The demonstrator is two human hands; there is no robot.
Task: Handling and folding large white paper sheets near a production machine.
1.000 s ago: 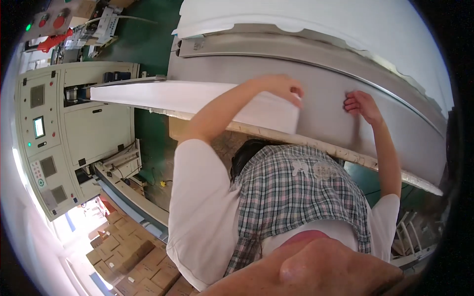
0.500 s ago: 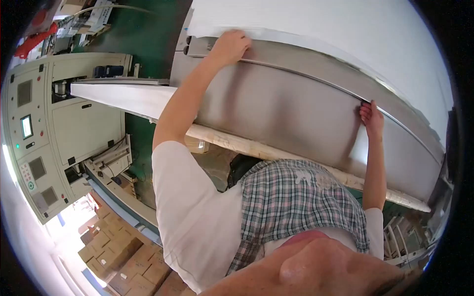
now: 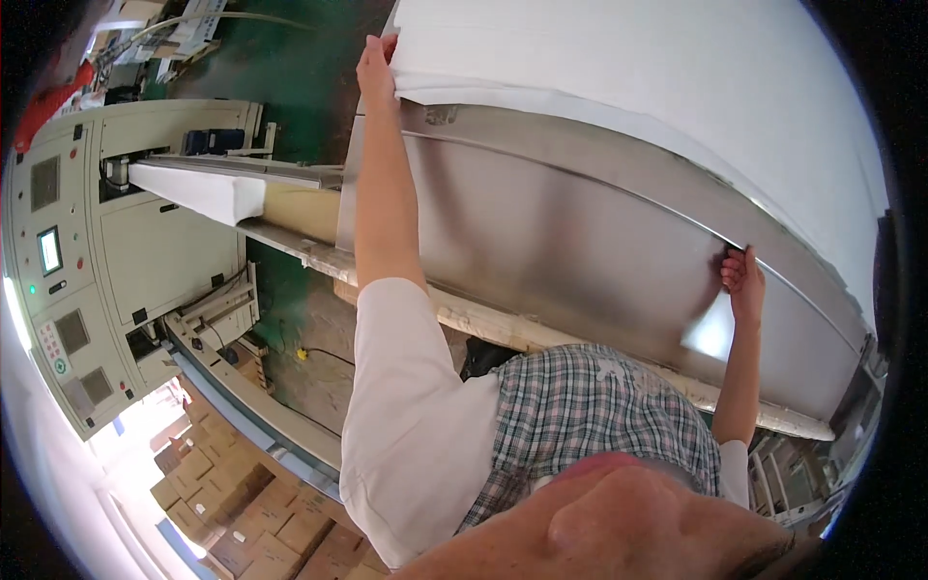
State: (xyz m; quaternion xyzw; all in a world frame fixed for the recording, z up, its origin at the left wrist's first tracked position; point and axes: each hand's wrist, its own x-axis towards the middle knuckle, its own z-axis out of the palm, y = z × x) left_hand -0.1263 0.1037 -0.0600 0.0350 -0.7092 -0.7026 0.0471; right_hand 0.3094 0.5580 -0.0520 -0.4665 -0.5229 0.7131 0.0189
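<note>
A wide white sheet (image 3: 619, 48), its near edge in layered folds, lies over the top of a grey metal panel (image 3: 541, 217). My left hand (image 3: 377, 72) is at the far left edge of this sheet, its fingers bent around the side; part of them is hidden. On the right, my right hand (image 3: 743, 280) has its fingers curled under the thin metal lip (image 3: 619, 186) that runs along the panel. A bright reflection shows on the panel beside that hand.
A control cabinet (image 3: 164, 242) with a small screen stands at the left. From it a long rail carries a white strip (image 3: 193, 188) toward the panel. Below the panel runs a pale, worn beam (image 3: 493, 324). Stacked cardboard boxes (image 3: 213, 474) fill the lower left.
My left hand has moved up and left from the sheet's near edge to its left side. The right hand keeps its hold on the lip, a little lower in view. The view has shifted slightly.
</note>
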